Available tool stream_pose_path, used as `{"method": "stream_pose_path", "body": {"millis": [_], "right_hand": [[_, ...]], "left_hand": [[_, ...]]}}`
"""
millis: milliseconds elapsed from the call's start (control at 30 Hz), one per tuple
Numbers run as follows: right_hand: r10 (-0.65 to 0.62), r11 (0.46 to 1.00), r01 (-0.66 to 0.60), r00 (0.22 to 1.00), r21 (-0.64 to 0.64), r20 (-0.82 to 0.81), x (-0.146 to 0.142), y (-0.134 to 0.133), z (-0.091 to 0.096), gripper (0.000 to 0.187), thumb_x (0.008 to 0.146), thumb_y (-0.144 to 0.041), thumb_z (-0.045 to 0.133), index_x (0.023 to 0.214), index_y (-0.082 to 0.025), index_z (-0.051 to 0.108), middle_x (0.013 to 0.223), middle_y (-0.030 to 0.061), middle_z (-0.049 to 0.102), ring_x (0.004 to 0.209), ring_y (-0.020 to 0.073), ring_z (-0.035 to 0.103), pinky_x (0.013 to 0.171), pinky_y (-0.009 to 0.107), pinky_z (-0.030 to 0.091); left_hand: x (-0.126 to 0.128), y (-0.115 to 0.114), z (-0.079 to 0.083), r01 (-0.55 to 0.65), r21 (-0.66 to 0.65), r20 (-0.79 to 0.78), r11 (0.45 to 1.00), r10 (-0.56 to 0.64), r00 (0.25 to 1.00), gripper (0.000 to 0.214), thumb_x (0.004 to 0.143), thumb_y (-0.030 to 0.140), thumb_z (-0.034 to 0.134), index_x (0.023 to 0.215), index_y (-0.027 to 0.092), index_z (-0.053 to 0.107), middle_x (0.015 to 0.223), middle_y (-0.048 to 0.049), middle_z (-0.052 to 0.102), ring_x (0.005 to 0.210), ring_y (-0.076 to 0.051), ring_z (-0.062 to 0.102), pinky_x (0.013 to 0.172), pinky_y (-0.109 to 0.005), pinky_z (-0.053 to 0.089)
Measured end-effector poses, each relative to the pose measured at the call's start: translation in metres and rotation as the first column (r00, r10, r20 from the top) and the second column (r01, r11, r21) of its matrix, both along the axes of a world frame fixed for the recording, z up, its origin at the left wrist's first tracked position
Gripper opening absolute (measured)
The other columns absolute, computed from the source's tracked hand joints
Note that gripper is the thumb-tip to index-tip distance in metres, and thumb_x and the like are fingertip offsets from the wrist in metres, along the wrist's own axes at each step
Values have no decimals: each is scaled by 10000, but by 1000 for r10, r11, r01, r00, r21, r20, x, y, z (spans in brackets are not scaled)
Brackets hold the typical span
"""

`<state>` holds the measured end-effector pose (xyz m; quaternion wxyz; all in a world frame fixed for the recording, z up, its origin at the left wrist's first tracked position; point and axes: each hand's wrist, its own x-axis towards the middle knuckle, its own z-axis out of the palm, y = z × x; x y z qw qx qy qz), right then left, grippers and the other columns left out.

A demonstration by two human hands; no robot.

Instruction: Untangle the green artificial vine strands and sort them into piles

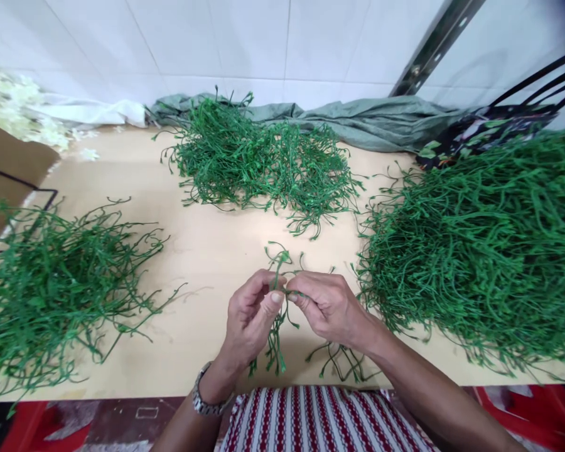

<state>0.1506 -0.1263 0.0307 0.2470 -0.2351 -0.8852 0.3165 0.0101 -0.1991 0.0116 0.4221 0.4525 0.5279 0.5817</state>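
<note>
My left hand point(252, 314) and my right hand point(327, 307) meet at the front middle of a pale wooden table point(207, 251). Both pinch thin green plastic stems point(277, 263) between thumb and fingers, fingertips almost touching. Branched ends stick up above the hands, and more stems point(275, 348) hang below them toward the table edge. A metal watch point(202, 398) sits on my left wrist.
Big heaps of the same green stems lie at the left point(47, 289), back middle point(258, 163) and right point(484, 245). Grey-green cloth point(367, 119) runs along the tiled wall. White flowers point(14, 103) and a cardboard box point(9, 163) are far left. Striped fabric point(320, 420) lies below.
</note>
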Motion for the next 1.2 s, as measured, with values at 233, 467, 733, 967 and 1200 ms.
{"method": "stream_pose_path", "body": {"millis": [233,467,733,967,1200], "right_hand": [[83,978,-85,996,-189,-20,-1,-1,0,161,854,-170,431,724,-160,525,638,-10,509,587,89,442,557,204,349],[141,952,-126,989,-279,37,2,-1,1,174,871,-212,434,744,-148,534,603,-32,457,539,68,397,514,190,305],[102,987,-106,994,117,42,-6,-18,-6,191,827,-131,398,664,-160,494,569,-7,454,534,104,391,532,244,315],[89,909,-96,995,405,35,-7,-25,-8,216,809,-101,387,627,-171,480,523,-3,446,503,118,374,502,261,310],[105,932,-96,995,351,-4,-5,-27,-4,192,820,-94,402,660,-163,484,531,-4,451,502,116,400,511,249,337]], "left_hand": [[-9,-2,-2,124,-41,106,991,-119,987,180,761,261,597,884,144,655,700,-36,587,486,-77,446,439,-198,384],[-4,-7,-2,5,-79,129,997,6,992,114,751,227,614,680,139,624,539,19,505,465,-74,430,433,-193,351],[13,-15,-6,-208,-85,163,974,219,962,157,781,226,565,650,150,524,581,27,441,537,-84,370,508,-210,327],[21,-17,-4,-338,99,-178,936,351,920,210,786,161,516,582,156,467,521,36,385,489,-83,347,476,-222,292],[24,-19,-3,-323,90,-188,942,334,924,232,792,149,507,568,156,449,516,39,376,481,-79,349,464,-217,294]]}}
